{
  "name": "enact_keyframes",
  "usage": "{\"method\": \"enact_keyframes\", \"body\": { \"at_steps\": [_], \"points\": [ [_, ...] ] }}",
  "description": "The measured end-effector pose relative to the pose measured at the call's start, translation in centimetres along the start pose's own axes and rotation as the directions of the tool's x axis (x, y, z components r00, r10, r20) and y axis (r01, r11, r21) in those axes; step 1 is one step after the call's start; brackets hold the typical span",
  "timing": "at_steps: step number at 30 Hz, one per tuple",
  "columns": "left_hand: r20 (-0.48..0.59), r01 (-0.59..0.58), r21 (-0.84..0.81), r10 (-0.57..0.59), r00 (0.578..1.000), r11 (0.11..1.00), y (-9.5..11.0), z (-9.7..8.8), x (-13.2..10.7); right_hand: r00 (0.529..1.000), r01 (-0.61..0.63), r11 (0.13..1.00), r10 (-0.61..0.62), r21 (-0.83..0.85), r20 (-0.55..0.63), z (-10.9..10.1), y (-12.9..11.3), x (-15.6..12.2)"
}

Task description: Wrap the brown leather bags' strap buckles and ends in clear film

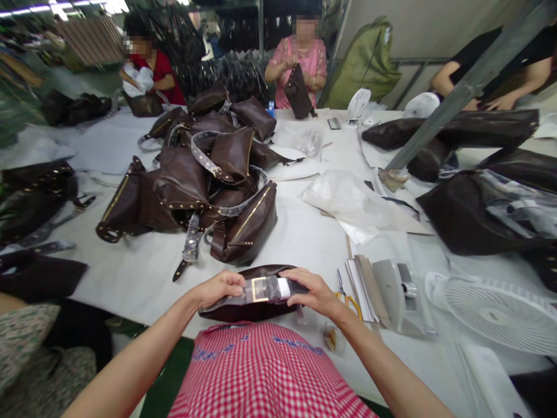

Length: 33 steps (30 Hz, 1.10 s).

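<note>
In front of me at the table's near edge lies a dark brown leather bag (243,313). Across its top runs a strap with a gold buckle (260,289), covered in clear plastic film, with a white piece wrapped near its right end. My left hand (224,288) is closed on the strap just left of the buckle. On the other side, my right hand (311,291) grips the strap's right end beside the white wrap, thumb below and fingers above. Beyond my hands a large pile of similar brown bags (183,180) with studs, zips and wrapped straps covers the table's middle.
Yellow-handled scissors (348,299), cards (363,287), a tape dispenser (398,296) and a white fan (496,313) stand to my right. Plastic bags (348,200) lie farther off. A slanted metal post (465,90) crosses at right. Co-workers sit around the table, one holding a bag (298,93).
</note>
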State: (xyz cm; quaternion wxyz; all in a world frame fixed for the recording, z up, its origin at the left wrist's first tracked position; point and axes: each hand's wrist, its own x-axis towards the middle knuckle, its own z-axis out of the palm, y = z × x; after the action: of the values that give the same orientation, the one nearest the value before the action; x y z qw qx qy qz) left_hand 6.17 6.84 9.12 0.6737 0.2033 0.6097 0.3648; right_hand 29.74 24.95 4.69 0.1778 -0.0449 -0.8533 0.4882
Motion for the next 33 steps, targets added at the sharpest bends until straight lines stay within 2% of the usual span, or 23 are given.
{"method": "enact_keyframes", "body": {
  "at_steps": [3, 6, 9, 13, 15, 18, 20, 22, 24, 26, 29, 31, 33],
  "points": [
    [0.020, -0.006, 0.103, 0.004, 1.000, 0.995, 0.9, 1.0, 0.1, 0.999, 0.030, 0.999, -0.029, -0.021, 0.026, -0.1, -0.3, 0.0],
    [-0.040, -0.013, 0.185, 0.021, 0.999, 0.983, 1.6, 1.5, -0.1, 0.998, 0.061, 0.995, -0.060, -0.077, 0.026, -0.2, -0.6, -0.1],
    [-0.076, -0.029, 0.269, 0.052, 0.996, 0.963, 2.3, 1.2, -0.8, 0.999, 0.051, 0.989, -0.053, -0.138, -0.011, -0.2, -0.9, -0.2],
    [0.083, -0.125, 0.441, 0.098, 0.992, 0.889, 4.0, 1.1, -2.3, 0.998, 0.067, 0.982, -0.062, -0.174, 0.034, -0.2, -1.1, -0.1],
    [0.112, -0.206, 0.537, 0.173, 0.978, 0.818, 4.4, 1.8, -2.5, 0.998, 0.059, 0.983, -0.054, -0.171, 0.038, -0.1, -1.3, 0.2],
    [0.059, -0.277, 0.717, 0.340, 0.939, 0.640, 3.9, 3.8, -1.7, 0.998, 0.038, 0.982, -0.028, -0.186, 0.056, 0.0, -1.5, 1.0],
    [0.035, -0.239, 0.825, 0.376, 0.926, 0.513, 3.1, 5.0, -0.7, 0.996, 0.033, 0.972, -0.011, -0.233, 0.093, -0.2, -1.4, 1.3],
    [0.017, -0.173, 0.892, 0.353, 0.936, 0.417, 2.3, 5.4, -0.2, 0.993, 0.029, 0.955, 0.007, -0.294, 0.119, -0.5, -1.0, 1.1],
    [0.008, -0.138, 0.923, 0.343, 0.939, 0.358, 1.7, 4.6, -0.7, 0.992, -0.004, 0.939, 0.046, -0.344, 0.115, -1.0, -0.2, 0.2],
    [-0.018, -0.115, 0.940, 0.383, 0.924, 0.321, 1.0, 2.7, -2.2, 0.990, -0.090, 0.924, 0.124, -0.372, 0.069, -1.6, 0.9, -1.2],
    [-0.156, -0.011, 0.946, 0.485, 0.861, 0.324, -1.2, -0.9, -5.3, 0.968, -0.238, 0.914, 0.250, -0.328, -0.007, -2.0, 2.7, -3.6],
    [-0.269, 0.024, 0.904, 0.524, 0.808, 0.427, -3.5, -2.8, -6.7, 0.951, -0.305, 0.921, 0.306, -0.243, -0.032, -1.6, 3.7, -4.5],
    [-0.350, -0.026, 0.795, 0.494, 0.796, 0.606, -5.8, -3.6, -7.0, 0.936, -0.353, 0.929, 0.351, -0.114, -0.031, -0.7, 4.6, -4.7]
  ]
}}
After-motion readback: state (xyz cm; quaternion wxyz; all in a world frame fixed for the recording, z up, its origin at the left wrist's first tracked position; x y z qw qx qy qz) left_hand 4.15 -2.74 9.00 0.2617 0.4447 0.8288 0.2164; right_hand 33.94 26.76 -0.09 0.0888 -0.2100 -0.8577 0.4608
